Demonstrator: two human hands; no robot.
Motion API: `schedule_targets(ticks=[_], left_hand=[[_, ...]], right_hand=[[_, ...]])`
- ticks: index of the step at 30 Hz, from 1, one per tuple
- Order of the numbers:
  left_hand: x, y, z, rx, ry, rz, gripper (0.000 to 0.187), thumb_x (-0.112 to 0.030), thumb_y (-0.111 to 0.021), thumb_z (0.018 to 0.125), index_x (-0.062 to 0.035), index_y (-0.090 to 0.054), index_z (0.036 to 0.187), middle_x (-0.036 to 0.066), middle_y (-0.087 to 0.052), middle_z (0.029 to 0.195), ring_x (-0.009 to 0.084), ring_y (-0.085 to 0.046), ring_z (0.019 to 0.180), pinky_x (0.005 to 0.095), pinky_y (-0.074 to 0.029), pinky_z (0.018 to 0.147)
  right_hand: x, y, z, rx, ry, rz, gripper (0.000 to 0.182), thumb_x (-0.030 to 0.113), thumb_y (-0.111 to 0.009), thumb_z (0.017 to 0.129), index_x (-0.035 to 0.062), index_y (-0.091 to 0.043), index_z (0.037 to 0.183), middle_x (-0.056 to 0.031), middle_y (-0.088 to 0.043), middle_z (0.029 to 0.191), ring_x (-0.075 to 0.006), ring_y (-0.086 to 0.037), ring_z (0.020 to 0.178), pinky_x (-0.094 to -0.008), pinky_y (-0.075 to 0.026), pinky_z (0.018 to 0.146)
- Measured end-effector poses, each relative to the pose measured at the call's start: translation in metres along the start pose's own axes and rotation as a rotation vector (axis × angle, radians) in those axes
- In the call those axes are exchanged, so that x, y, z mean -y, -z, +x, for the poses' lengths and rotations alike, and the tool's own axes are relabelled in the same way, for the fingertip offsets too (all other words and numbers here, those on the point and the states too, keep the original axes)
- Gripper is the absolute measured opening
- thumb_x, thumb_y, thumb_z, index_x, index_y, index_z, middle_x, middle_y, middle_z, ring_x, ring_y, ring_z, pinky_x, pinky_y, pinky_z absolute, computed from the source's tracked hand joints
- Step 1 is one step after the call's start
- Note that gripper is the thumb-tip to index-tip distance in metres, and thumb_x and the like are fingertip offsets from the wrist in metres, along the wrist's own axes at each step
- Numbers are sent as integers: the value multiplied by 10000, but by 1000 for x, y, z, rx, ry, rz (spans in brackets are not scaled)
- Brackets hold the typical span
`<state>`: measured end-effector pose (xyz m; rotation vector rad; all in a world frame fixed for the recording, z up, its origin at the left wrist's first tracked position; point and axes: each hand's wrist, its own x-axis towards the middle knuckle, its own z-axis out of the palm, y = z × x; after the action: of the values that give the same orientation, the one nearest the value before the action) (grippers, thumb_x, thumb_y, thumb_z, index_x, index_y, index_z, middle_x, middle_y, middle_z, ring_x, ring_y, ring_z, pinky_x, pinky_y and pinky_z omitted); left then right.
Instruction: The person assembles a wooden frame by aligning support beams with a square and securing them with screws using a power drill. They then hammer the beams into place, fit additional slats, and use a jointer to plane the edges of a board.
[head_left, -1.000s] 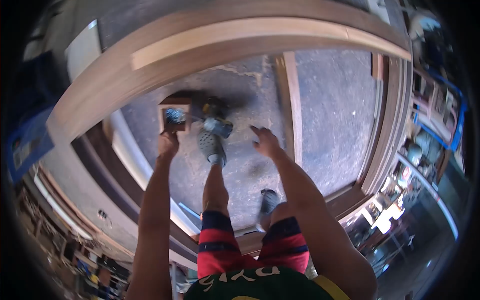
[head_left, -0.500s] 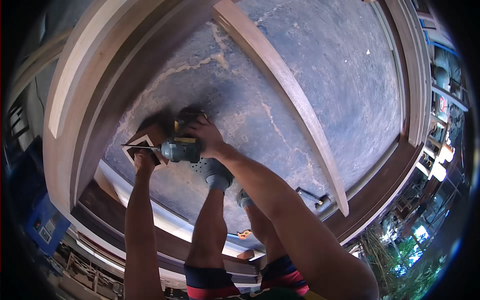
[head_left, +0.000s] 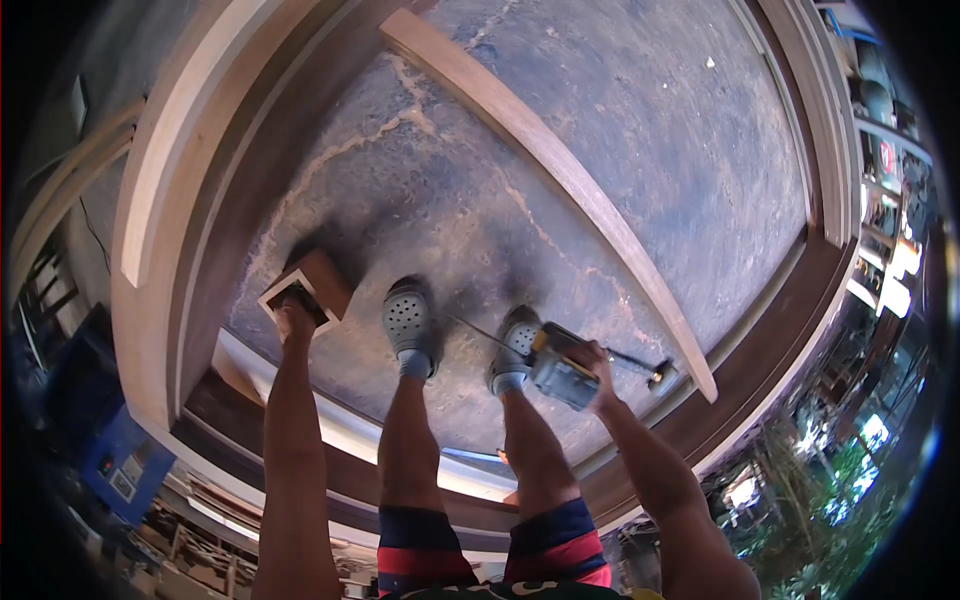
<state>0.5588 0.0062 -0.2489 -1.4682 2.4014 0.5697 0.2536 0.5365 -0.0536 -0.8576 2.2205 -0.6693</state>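
Observation:
My left hand (head_left: 294, 318) reaches into the open end of a small brown box (head_left: 325, 280) with a pale square rim; its fingers are mostly hidden inside. In my right hand (head_left: 598, 378) is a dark cordless drill (head_left: 562, 366), held over my right shoe. A long thin bit sticks out of the drill toward the upper left, between my two grey clogs (head_left: 408, 315). The box and the drill are well apart.
A curved wooden strip (head_left: 560, 150) lies across the grey floor (head_left: 400, 215). Wooden frame rails (head_left: 200, 190) surround the floor area. A dark rod-like tool (head_left: 658, 374) lies near the strip's lower end. A blue box (head_left: 125, 470) stands at the lower left.
My right hand has carried the drill away from the box, to the right and slightly down. Both my clogs now show. My left hand stays at the box.

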Motion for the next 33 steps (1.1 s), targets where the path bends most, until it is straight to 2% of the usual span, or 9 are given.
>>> schedule_targets(ticks=[5,7,9,12,16,21,23,27,33], left_hand=[[-49,82,-34,104,-170,136,213,-281,-637,839,-84,-717,856,136,-719,865,371,-687,792,495,-551,732],[-23,97,-41,223,-259,428,292,-270,-572,892,-33,-716,802,198,-701,810,386,-677,739,519,-528,674],[-28,135,-73,52,-318,83,314,-259,-551,899,-5,-712,811,222,-695,812,408,-664,713,515,-484,653],[-77,213,-126,286,-198,-47,294,-225,-531,973,-15,-682,833,125,-673,724,254,-663,676,450,-483,617],[-218,331,-202,610,-5,-533,316,-256,-497,1030,41,-550,1122,170,-677,989,278,-696,891,362,-592,712],[-442,459,-307,904,-157,-836,268,-214,-523,1032,12,-527,1177,190,-660,1092,300,-699,969,384,-614,742],[-504,482,-338,1031,-206,-873,260,-206,-549,1023,-3,-533,1185,156,-641,1117,277,-696,973,367,-609,758],[-600,504,-411,1348,-303,-979,232,-180,-584,1007,-30,-567,1182,103,-658,1074,248,-694,914,372,-605,759],[-712,497,-528,1575,-268,-1013,241,-127,-565,1007,-25,-585,1224,80,-656,1054,208,-661,980,333,-585,849]], right_hand=[[38,54,-106,4,-332,-7,549,374,-812,578,157,-710,1072,-78,-686,1141,-312,-547,1094,-443,-401,952],[70,73,-141,-110,-387,29,583,403,-781,585,144,-702,1102,-66,-673,1094,-312,-533,1094,-466,-395,947],[101,80,-168,-70,-309,-31,545,348,-765,602,121,-678,1089,-32,-659,1031,-288,-589,963,-411,-463,798],[197,132,-178,-453,-304,127,456,281,-732,685,91,-641,1090,-81,-648,985,-305,-603,894,-428,-483,789],[281,171,-221,-630,-385,317,455,217,-724,690,55,-627,1104,-130,-652,983,-335,-612,923,-434,-510,791],[369,227,-275,-930,-354,473,318,163,-713,727,36,-637,1008,-147,-641,946,-352,-629,859,-426,-530,784],[390,271,-306,-1184,-202,582,313,123,-742,721,19,-646,999,-140,-655,950,-311,-654,859,-395,-536,799],[427,308,-365,-1222,-285,877,412,38,-801,667,13,-662,1054,-127,-691,995,-239,-684,901,-323,-541,827],[422,329,-448,-1280,-423,664,352,131,-756,748,98,-706,1095,-65,-724,1000,-227,-697,927,-358,-522,907]])
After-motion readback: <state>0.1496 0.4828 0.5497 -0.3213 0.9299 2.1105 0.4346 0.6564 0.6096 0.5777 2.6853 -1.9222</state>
